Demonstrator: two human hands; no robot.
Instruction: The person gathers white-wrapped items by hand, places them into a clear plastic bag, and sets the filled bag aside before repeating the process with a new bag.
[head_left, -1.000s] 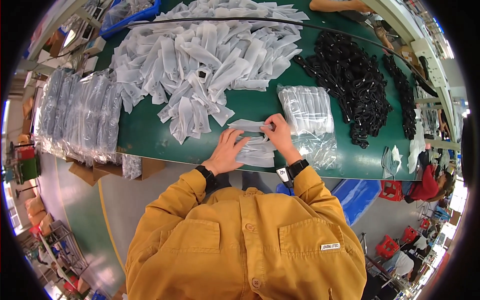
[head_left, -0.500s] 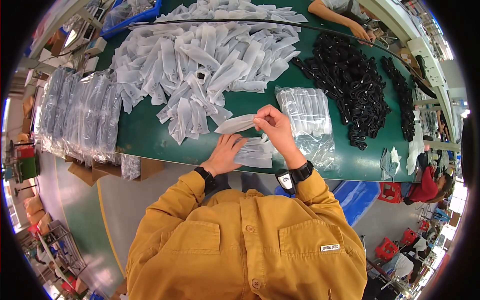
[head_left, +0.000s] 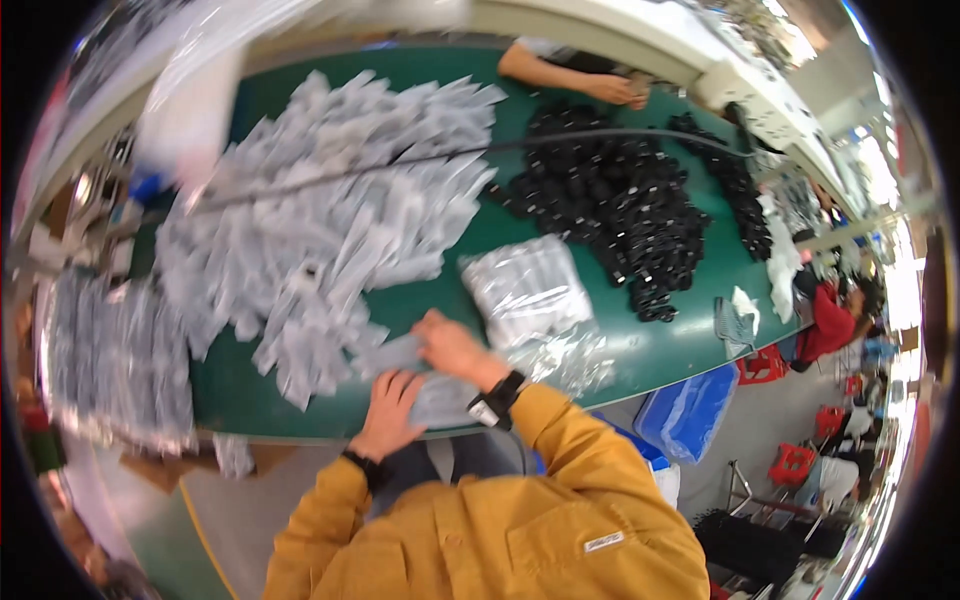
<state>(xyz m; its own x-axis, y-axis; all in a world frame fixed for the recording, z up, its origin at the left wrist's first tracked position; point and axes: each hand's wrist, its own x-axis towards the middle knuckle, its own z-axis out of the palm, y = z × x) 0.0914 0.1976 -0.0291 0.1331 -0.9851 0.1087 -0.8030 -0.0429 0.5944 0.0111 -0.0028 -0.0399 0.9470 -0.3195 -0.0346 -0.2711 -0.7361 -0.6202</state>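
Note:
My right hand [head_left: 452,348] is closed in a pinch on the end of a whitish translucent pouch [head_left: 388,356]. Just below and to its left lies my left hand [head_left: 388,414], fingers stretched out, touching the edge of a small stack of similar pouches [head_left: 440,400] at the table's front edge. A large heap of such pouches [head_left: 340,200] spreads over the left half of the table. Right of my right hand sits a clear plastic bag [head_left: 528,290] packed with pouches, its loose end crumpled toward me. The picture is somewhat blurred.
Bundled black cables [head_left: 640,200] are piled on the green table [head_left: 660,365], right of centre. Packed clear bags [head_left: 120,355] stand at the left edge. A dark cord [head_left: 400,160] crosses above the table. Another person's arm [head_left: 570,78] reaches in at the far side.
My view has tilted and shifted, so the table sits lower and further left. The right hand still pinches the pouch; the left remains by the stack.

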